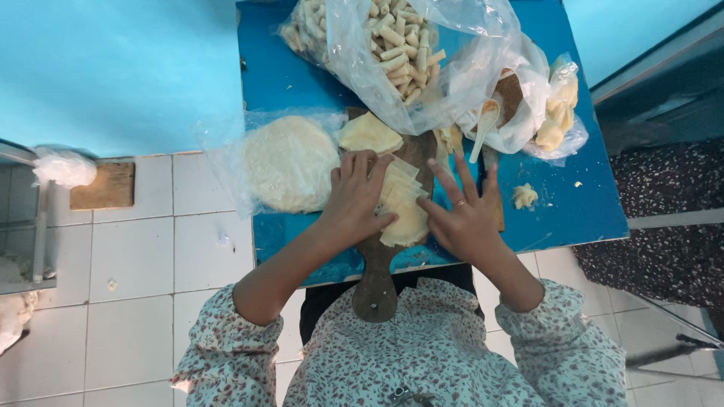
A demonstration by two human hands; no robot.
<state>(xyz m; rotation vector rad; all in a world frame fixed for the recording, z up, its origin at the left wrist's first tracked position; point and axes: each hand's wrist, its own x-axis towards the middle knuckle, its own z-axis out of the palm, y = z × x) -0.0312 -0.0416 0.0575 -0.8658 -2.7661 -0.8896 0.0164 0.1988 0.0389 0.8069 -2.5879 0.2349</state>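
Left hand (pixel 354 197) and right hand (pixel 465 218) flat on pale pastry sheet (pixel 403 207), wooden board (pixel 381 264), blue table (pixel 573 203), bag of rolled pastries (pixel 400 45)

I see only plastic packaging, no labels, signs or screens. A big clear bag of pale rolled sticks (pixel 392 45) lies at the far edge of the blue bench (pixel 286 75). Right of it sits a smaller clear bag of yellowish pieces (pixel 559 105). A clear wrap holding round white sheets (pixel 290 162) lies at the left.

A clear bag of rolled pastry sticks (pixel 392 45) sits at the blue table's (pixel 286 75) far edge. A round stack of bagged wrappers (pixel 290 162) lies near its left edge; a dough scrap (pixel 524 196) lies toward the right edge.
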